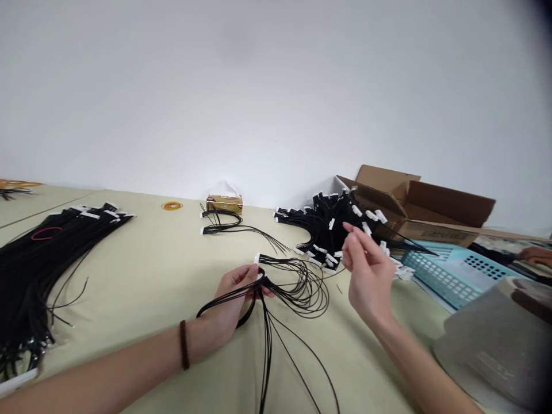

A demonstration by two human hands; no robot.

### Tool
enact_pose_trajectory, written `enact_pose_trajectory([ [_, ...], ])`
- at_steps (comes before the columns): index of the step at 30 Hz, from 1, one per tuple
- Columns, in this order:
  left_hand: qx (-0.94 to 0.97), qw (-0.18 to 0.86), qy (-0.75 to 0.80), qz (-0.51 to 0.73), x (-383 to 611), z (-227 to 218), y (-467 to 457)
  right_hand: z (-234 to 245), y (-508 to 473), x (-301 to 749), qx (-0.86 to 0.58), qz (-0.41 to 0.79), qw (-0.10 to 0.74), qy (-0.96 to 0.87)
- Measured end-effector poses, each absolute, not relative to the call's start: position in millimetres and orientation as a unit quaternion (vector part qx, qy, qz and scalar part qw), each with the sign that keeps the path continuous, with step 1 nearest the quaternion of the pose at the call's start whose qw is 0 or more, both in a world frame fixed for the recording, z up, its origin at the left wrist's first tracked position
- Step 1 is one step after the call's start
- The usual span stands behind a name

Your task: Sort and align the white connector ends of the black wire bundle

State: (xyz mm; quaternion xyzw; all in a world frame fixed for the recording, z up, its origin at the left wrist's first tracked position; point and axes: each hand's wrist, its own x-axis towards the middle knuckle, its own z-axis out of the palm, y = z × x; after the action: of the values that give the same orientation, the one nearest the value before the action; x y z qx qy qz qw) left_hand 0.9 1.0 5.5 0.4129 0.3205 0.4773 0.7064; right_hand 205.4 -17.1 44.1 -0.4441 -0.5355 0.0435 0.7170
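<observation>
A black wire harness (297, 287) with white connectors is gripped in my left hand (241, 287), thumb pressed over it close to a connector (257, 259). Its wires loop out to the right, and loose ends hang down towards the near edge of the view. My right hand (366, 270) is raised to the right of the harness, its fingers pinched together. What it pinches, if anything, is too fine to make out; a thin wire runs from the loops towards this hand. Behind it lies a heap of black harnesses (319, 224) with white connectors.
A large bundle of black wires (56, 247) lies at left. Another harness (224, 229) lies before a tissue box (225, 204), with yellow rubber bands (171, 205) nearby. At right are cardboard boxes (448, 207), a turquoise basket (457, 276), a greyish container (491, 339) and another person's hand (537, 255).
</observation>
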Motion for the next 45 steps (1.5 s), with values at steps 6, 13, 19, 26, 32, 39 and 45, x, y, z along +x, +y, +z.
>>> enact_pose_trajectory([
  [6, 0.414, 0.719, 0.285, 0.481, 0.0, 4.4, 1.5, 31.6, -30.8, 177.2, -0.34, -0.185, 0.459, -0.8],
  [13, 0.411, 0.717, 0.286, 0.486, 1.1, 5.6, 1.5, 25.9, -30.2, 176.8, -0.331, -0.219, 0.404, -0.824],
  [19, 0.407, 0.717, 0.286, 0.489, 0.1, 0.3, 3.5, 26.7, -31.1, 179.5, -0.326, -0.206, 0.416, -0.823],
  [26, 0.412, 0.717, 0.279, 0.488, -0.3, 2.0, 3.1, 26.1, -30.0, 180.6, -0.33, -0.192, 0.418, -0.824],
  [32, 0.413, 0.718, 0.278, 0.486, -0.2, 1.2, 3.1, 27.0, -28.3, 180.9, -0.343, -0.192, 0.42, -0.818],
  [39, 0.424, 0.712, 0.276, 0.487, -0.3, 0.2, 3.5, 27.0, -29.2, 177.6, -0.348, -0.159, 0.437, -0.814],
  [45, 0.43, 0.708, 0.279, 0.486, -0.2, -0.1, 3.2, 29.5, -31.9, 176.0, -0.352, -0.13, 0.477, -0.795],
])
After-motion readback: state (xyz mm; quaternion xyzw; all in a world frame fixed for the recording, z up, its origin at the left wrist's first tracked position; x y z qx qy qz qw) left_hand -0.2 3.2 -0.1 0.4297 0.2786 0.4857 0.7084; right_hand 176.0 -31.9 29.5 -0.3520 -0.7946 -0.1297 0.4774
